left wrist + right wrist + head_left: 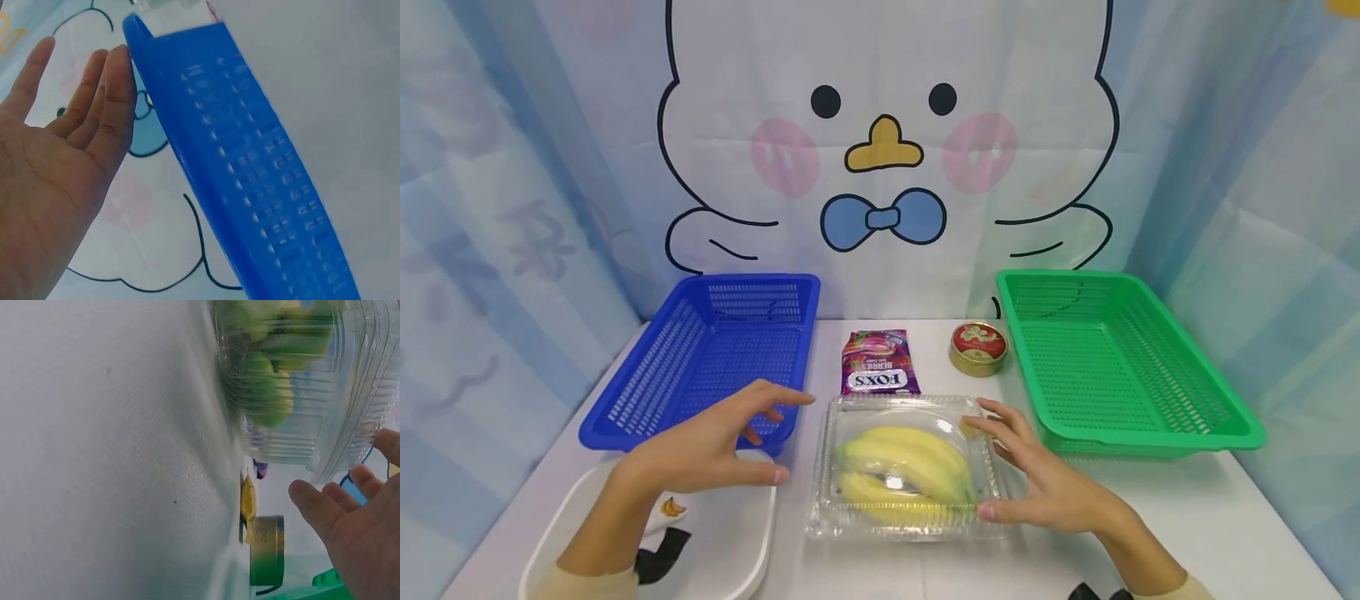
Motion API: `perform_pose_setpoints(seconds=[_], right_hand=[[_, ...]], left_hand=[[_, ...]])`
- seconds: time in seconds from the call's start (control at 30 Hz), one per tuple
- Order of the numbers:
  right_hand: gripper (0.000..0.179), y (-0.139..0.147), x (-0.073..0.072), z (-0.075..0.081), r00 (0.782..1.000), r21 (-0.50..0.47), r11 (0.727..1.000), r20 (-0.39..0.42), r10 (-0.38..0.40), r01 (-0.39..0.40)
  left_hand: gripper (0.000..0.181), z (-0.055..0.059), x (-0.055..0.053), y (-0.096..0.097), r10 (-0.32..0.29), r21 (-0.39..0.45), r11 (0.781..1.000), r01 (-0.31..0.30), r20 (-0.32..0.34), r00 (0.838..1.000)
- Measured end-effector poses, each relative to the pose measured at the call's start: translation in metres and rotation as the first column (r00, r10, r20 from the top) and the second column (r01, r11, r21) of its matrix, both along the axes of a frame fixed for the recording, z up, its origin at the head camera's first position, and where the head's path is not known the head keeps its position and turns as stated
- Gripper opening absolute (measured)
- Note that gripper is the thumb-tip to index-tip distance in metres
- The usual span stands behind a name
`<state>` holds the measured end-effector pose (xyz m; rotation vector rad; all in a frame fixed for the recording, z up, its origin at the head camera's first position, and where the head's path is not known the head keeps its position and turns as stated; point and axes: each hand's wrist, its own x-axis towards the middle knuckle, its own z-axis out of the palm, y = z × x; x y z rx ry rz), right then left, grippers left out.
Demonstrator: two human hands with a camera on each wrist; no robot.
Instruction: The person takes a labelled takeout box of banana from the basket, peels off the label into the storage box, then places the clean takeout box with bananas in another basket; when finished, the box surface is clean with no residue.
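Note:
A clear plastic clamshell box [910,408] with yellow bananas [902,467] inside sits at the middle of the table, its lid down. At its right side is my right hand [1048,479], thumb and fingers spread, fingertips right at the box's edge. In the right wrist view, the fingers of that hand [369,519] reach beside the rim of the box [325,412]. My left hand [715,437] hovers left of the box, over the near right part of the blue basket [700,442]. Its fingers are spread and hold nothing.
Behind the box lie a purple Fox's Berries sweet bag [880,362] and a round red-and-gold tin [978,348]. A green basket [1138,437] stands at the right. Front left, a white tray [730,533] holds a small banana picture [672,507]. Printed curtains [887,283] enclose the table.

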<state>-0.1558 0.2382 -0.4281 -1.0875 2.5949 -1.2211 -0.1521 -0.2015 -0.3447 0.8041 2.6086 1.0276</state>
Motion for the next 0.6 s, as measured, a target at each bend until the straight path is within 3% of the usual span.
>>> perform_pose_setpoints(seconds=[0.4,0.6], right_hand=[[0.094,0.001,-0.002,-0.001,1.0,-0.016,1.0,-0.002,-0.002,0.002],[0.095,0.004,-0.005,-0.001,1.0,-0.028,1.0,0.009,-0.004,0.005]], left_hand=[[0.088,-0.008,-0.003,0.031,-0.101,0.035,0.994,0.1,0.022,0.995],[0.1,-0.013,-0.002,0.044,-0.117,-0.031,0.992,0.119,0.052,0.992]])
